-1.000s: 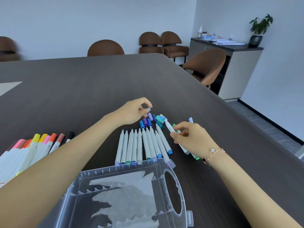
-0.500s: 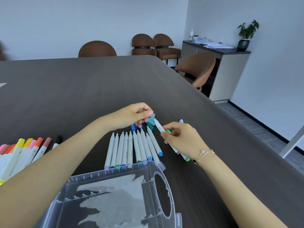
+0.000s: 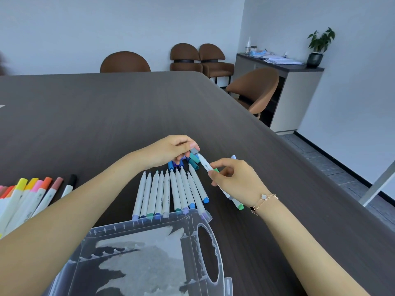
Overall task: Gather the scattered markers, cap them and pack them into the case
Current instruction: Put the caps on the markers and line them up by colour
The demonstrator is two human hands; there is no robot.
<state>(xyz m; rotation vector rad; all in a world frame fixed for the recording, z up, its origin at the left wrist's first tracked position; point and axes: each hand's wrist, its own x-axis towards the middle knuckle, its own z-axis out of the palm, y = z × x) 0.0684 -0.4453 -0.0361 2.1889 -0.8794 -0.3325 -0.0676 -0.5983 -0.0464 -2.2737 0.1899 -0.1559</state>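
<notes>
The left hand (image 3: pixel 171 151) pinches a small grey cap (image 3: pixel 194 150) at the tip of a white marker (image 3: pixel 205 165), which the right hand (image 3: pixel 237 180) grips together with other markers. A row of uncapped white markers (image 3: pixel 168 193) lies on the dark wooden table (image 3: pixel 106 107), just beside the clear plastic case (image 3: pixel 149 259). Loose blue and teal caps (image 3: pixel 192 162) lie under the left hand.

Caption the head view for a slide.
Left hand presses a grey cap onto a marker gripped by the right hand, above uncapped markers and a clear case.
</notes>
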